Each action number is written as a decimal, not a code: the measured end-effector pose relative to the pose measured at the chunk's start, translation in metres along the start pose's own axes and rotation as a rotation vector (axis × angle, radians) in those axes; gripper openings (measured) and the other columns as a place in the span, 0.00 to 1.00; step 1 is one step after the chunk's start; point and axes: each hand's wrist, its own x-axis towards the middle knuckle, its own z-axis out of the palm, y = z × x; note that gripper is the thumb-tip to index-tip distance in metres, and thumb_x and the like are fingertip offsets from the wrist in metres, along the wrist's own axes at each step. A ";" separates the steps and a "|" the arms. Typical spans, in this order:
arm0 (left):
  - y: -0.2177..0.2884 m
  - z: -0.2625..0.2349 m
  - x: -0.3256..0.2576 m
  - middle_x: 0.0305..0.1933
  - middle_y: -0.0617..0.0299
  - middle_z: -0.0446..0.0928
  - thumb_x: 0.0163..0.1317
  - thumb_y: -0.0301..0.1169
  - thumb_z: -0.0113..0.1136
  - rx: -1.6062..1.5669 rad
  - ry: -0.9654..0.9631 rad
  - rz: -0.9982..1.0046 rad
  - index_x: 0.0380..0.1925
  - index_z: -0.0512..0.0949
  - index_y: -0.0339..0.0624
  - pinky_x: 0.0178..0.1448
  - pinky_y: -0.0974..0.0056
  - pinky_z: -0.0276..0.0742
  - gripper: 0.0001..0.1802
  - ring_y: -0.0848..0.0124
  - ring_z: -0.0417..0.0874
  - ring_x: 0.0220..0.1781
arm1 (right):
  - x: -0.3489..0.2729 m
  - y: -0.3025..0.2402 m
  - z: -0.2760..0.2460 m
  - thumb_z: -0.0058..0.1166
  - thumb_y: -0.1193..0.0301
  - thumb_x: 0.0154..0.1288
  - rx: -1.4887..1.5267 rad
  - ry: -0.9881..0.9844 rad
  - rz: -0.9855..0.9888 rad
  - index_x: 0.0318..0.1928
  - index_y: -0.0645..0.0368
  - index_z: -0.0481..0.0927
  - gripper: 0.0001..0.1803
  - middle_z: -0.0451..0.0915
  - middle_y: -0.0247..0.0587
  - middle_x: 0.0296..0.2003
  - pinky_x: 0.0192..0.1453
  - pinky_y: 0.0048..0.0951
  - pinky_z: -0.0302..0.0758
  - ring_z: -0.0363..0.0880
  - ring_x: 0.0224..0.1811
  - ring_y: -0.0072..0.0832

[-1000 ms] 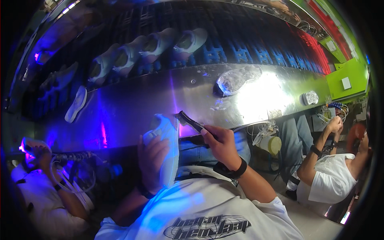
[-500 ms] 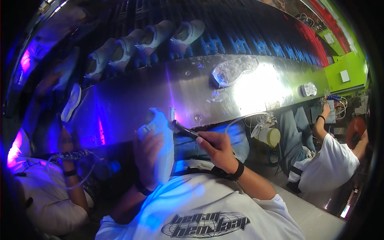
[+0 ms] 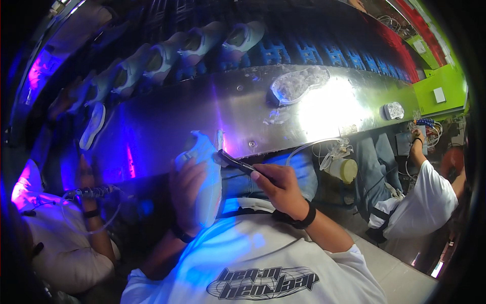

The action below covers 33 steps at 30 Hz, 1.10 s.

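Observation:
My left hand (image 3: 187, 190) is wrapped round a pale shoe (image 3: 206, 187), lit blue. The shoe stands upright above my lap, near the bench edge, with its sole side facing right. In my right hand (image 3: 281, 187) is a slim black-handled tool (image 3: 238, 163), gripped with the thumb along it. Its head meets or nearly meets the sole's upper edge; I cannot tell whether it touches. The head is too small to make out, so the tool's exact kind is unclear.
A metal bench (image 3: 172, 121) runs across ahead, with a residue-covered sole-shaped pad (image 3: 299, 85) on it. Beyond, several shoes (image 3: 243, 40) sit in a row beside blue holders (image 3: 309, 53). Co-workers sit at left (image 3: 71, 238) and right (image 3: 420, 202). A yellowish container (image 3: 345, 171) hangs below the bench.
The row of shoes has shifted slightly, with more visible at the left. The shoe in my left hand has tilted a little. The co-worker's arm at right has moved slightly.

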 end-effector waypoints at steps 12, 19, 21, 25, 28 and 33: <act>0.017 -0.006 0.020 0.65 0.45 0.75 0.59 0.34 0.71 0.038 -0.101 -0.103 0.66 0.70 0.36 0.82 0.32 0.54 0.36 0.43 0.74 0.72 | -0.028 -0.023 -0.019 0.62 0.68 0.77 0.222 -0.098 0.083 0.49 0.69 0.87 0.13 0.78 0.33 0.26 0.32 0.27 0.68 0.71 0.29 0.17; 0.029 -0.007 0.047 0.68 0.47 0.72 0.48 0.30 0.74 0.077 -0.151 -0.136 0.67 0.70 0.40 0.82 0.33 0.54 0.42 0.44 0.71 0.74 | -0.032 -0.038 -0.026 0.60 0.72 0.75 0.244 -0.092 0.010 0.52 0.71 0.87 0.14 0.84 0.39 0.30 0.37 0.27 0.72 0.79 0.32 0.23; 0.035 -0.005 0.056 0.67 0.47 0.72 0.45 0.26 0.74 0.105 -0.158 -0.141 0.67 0.70 0.41 0.82 0.34 0.55 0.44 0.44 0.71 0.74 | -0.032 -0.039 -0.031 0.60 0.72 0.75 0.188 -0.091 -0.061 0.52 0.71 0.87 0.14 0.83 0.39 0.29 0.37 0.27 0.71 0.79 0.31 0.24; 0.037 0.004 0.071 0.65 0.46 0.73 0.43 0.22 0.73 0.052 -0.120 -0.194 0.66 0.69 0.41 0.80 0.35 0.58 0.45 0.44 0.72 0.72 | -0.032 -0.046 -0.036 0.61 0.72 0.73 0.092 -0.003 -0.132 0.51 0.71 0.87 0.14 0.83 0.40 0.28 0.35 0.28 0.71 0.78 0.29 0.26; 0.039 0.007 0.083 0.64 0.46 0.74 0.45 0.21 0.72 -0.012 -0.097 -0.195 0.66 0.69 0.40 0.79 0.36 0.60 0.43 0.44 0.73 0.70 | -0.031 -0.045 -0.038 0.62 0.72 0.72 0.035 0.071 -0.197 0.50 0.71 0.87 0.14 0.82 0.42 0.28 0.33 0.28 0.70 0.78 0.28 0.27; 0.044 0.006 0.101 0.61 0.45 0.75 0.46 0.18 0.69 0.064 -0.158 -0.221 0.62 0.69 0.38 0.74 0.38 0.65 0.39 0.42 0.76 0.65 | -0.026 -0.068 -0.052 0.63 0.71 0.69 -0.104 0.154 -0.213 0.48 0.72 0.86 0.15 0.81 0.46 0.27 0.31 0.29 0.70 0.78 0.25 0.31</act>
